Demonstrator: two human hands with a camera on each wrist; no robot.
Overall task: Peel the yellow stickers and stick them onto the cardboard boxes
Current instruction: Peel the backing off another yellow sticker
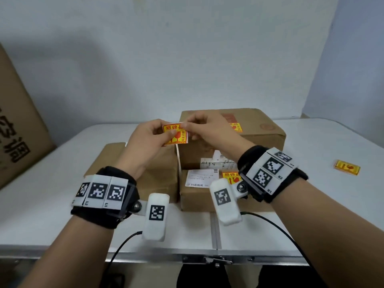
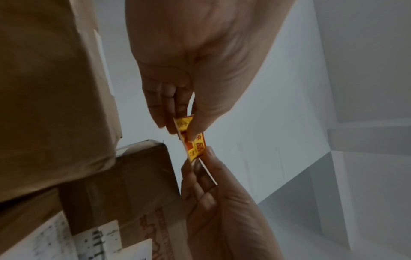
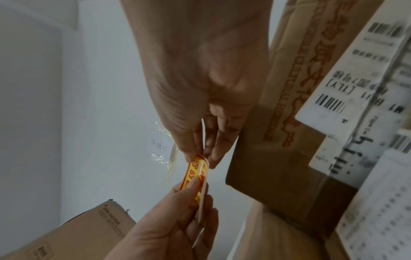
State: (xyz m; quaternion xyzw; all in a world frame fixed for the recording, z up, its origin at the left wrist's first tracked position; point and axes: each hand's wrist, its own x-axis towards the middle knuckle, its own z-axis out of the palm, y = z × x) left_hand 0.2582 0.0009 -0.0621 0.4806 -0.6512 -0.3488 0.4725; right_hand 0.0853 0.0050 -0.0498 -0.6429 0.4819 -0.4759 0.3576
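A yellow sticker [image 1: 175,135] with red print is held up over the cardboard boxes between both hands. My left hand [image 1: 169,134] pinches its left side with the thumb on the printed face. My right hand [image 1: 187,125] pinches its upper right corner. A white backing strip [image 1: 178,157] hangs down from it. In the left wrist view the sticker [image 2: 196,142] sits edge-on between my left hand [image 2: 184,130] and my right hand [image 2: 198,163]. The right wrist view shows my right hand [image 3: 203,157] pinching the top of the sticker [image 3: 196,173].
The large box [image 1: 261,132] at the back bears a yellow sticker [image 1: 235,127]. The small front box [image 1: 195,199] carries one [image 1: 229,177] beside white shipping labels. A third box [image 1: 160,175] stands at the left. Spare stickers [image 1: 347,167] lie on the white table [image 1: 332,204]; a big carton [image 1: 18,125] leans far left.
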